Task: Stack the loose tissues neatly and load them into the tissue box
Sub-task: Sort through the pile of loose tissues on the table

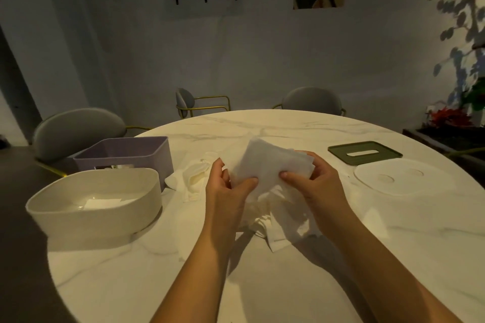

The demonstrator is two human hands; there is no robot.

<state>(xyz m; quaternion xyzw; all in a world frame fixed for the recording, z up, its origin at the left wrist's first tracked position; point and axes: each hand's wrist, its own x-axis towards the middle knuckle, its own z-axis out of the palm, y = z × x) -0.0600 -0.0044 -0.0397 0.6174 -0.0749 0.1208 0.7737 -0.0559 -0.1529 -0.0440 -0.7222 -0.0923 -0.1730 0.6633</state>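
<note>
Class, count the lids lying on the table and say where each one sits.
2. A dark green lid with a slot lies at the far right of the table; a white lid lies beside it, nearer the camera. The tissues might hide another.

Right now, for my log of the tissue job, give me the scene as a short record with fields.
left hand: pinches tissue stack
right hand: pinches the same stack
loose tissues: on table, beneath the hands
white box: open, left of hands
purple box: open, behind white box
green lid: flat on table, far right
white lid: flat, beside green lid, nearer
</note>
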